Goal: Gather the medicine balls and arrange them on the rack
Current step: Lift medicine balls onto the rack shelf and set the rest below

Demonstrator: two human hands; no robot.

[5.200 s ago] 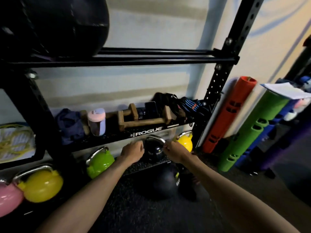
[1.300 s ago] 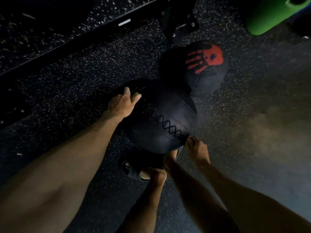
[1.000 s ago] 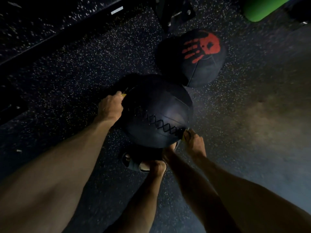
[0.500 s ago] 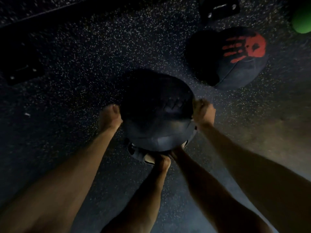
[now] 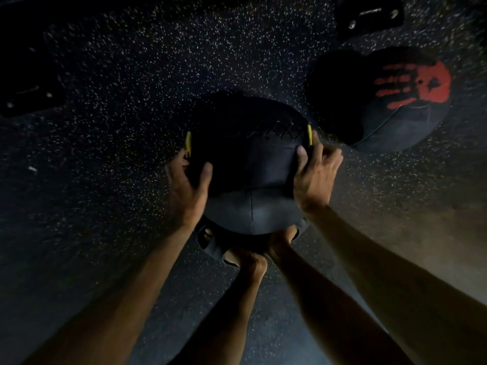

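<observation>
**Grip status.** The left hand [image 5: 187, 185] and right hand [image 5: 313, 175] clamp the medicine ball [image 5: 250, 164] from opposite sides, at 9 and 3 o'clock on its shell. Each thumb lies over the upper face. The right fingers [image 5: 329, 159] curl round the far side. The left fingers are mostly hidden behind the ball.

**Location of the ball.** It sits between both hands, directly above the sandalled feet [image 5: 210, 241], whose toes it partly covers. Whether it is clear of the floor [image 5: 118, 101] cannot be confirmed.

**Handling notes.** The shell is stitched panels with a laced seam, and it dents slightly under the thumbs. Expect a soft, padded, heavy load with a dull, non-slip surface. It has no handle. Support it low on both flanks with the palms under its widest line, and keep it close to the body. It is not fragile. Yellow markings [image 5: 309, 134] show at each side.

**Beyond the ball.** A second medicine ball [image 5: 382, 101], bearing a red handprint, rests on the floor at 2 o'clock, just beside the held one. A bolted base plate [image 5: 369, 14], probably the rack's foot, lies at 1 o'clock.
</observation>
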